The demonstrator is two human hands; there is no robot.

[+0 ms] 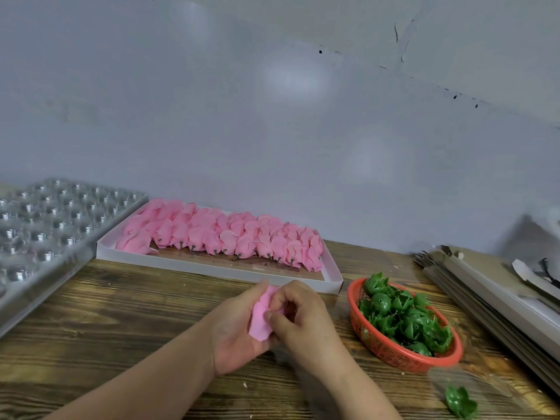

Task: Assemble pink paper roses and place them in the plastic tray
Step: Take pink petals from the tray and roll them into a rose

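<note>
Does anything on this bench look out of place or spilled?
One green leaf cup lies loose on the wooden table near the front edge, apart from the red basket holding the others. Nothing else stands out.

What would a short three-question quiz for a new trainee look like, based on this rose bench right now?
1. True or false: both hands hold the pink rose.
2. The green calyx pieces sit in: A) the white box, B) the red basket, C) the clear plastic tray.
3. On which side of the white box does the clear plastic tray lie?

Key:
1. True: left hand and right hand both pinch it.
2. B
3. The left.
</note>
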